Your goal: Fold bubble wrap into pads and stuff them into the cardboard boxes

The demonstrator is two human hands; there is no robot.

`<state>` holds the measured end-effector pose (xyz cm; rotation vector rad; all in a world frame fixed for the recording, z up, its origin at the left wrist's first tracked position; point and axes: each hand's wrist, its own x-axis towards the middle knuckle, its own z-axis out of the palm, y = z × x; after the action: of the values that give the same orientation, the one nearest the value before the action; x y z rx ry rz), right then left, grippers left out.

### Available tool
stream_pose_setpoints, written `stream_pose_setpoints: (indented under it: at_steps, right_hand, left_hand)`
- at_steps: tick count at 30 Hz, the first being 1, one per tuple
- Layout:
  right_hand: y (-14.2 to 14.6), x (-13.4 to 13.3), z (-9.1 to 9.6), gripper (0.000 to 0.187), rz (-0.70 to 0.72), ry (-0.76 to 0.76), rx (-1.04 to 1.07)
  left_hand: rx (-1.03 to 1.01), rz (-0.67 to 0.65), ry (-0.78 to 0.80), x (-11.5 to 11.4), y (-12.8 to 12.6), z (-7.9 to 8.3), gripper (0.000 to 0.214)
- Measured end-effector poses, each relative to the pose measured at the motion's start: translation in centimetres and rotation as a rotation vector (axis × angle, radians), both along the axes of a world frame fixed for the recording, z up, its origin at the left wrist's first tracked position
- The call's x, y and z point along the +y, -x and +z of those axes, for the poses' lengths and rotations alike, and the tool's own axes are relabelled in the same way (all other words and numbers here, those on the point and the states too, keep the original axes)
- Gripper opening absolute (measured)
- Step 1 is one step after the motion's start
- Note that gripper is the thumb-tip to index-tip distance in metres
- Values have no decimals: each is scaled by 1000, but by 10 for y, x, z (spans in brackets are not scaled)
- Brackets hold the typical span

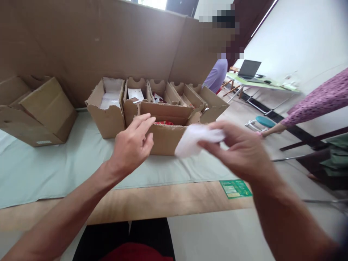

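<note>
My right hand [239, 148] pinches a soft white piece [190, 139], perhaps a foam or bubble-wrap pouch, blurred by motion. It hangs in front of the right end of a low cardboard box [164, 139] with something red [164, 123] inside. Near that box's left edge, my left hand [134, 139] is held with its fingers loosely stretched and apart, nothing in them. Behind stands a row of narrow cardboard bins. The leftmost bin [107, 121] holds translucent white pouches [111, 99], and the bin beside it has white cards [135, 95].
A larger open carton [51, 116] stands at the left on the pale green cloth [89, 163]. A tall cardboard panel [122, 43] rises behind the bins. A green printed sheet [236, 189] lies at the table edge. Other people, a laptop [248, 70] and a stool [265, 121] are at the right.
</note>
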<state>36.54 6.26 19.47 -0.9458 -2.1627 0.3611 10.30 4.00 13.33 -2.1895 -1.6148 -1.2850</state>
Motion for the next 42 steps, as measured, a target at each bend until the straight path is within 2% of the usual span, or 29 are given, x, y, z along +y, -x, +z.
stream_pose_setpoints:
  at_steps: [2,4,7,10,14,16,20,24,27,30,32,35,37,39,41,42]
  right_hand:
    - [-15,17,24,16,-153,-164,49]
    - [-25,37,37,17,-242,-256,45]
    - [-31,64,42,13,-225,-244,-18]
    - [-30,83,37,5,-136,-135,-164]
    - [-19,103,27,26,-15,-47,-522]
    - [-9,115,18,28,41,-30,-765]
    - [14,140,-1,29,128,-70,-1168]
    - [31,149,-10,30,193,-114,-1351]
    - [45,142,-12,24,145,-184,-1431]
    - [62,133,-15,23,59,-250,-1430]
    - [68,130,-13,25,42,-216,-1443]
    - [53,123,1,31,66,-185,-1384]
    - [23,111,11,39,19,-274,-1153]
    - [-15,93,12,43,-99,-370,-785]
    - [-49,75,-4,37,-221,-330,-420]
    - [-60,68,-18,36,-263,-244,-267]
  left_hand:
    - [53,17,56,17,-7,1,40]
    - [90,17,66,21,-13,-2,31]
    - [109,0,-10,6,-19,-14,26]
    - [111,-3,-83,-9,-22,-25,26]
    - [98,-8,-107,-12,-24,-28,25]
    - [103,-7,-106,-10,-24,-27,25]
    - [123,5,-97,-8,-24,-25,24]
    - [132,24,-105,-8,-24,-25,23]
    - [137,41,-116,-6,-27,-23,23]
    - [122,55,-118,-3,-30,-21,23]
    - [89,36,-122,-4,-31,-20,23]
    - [-2,-3,-156,-15,-24,-21,31]
    - [-80,15,-202,-25,-11,-24,39]
    - [-179,77,-184,-30,5,-32,42]
    - [-316,124,-55,-25,20,-44,49]
    - [-392,124,38,-18,26,-51,57]
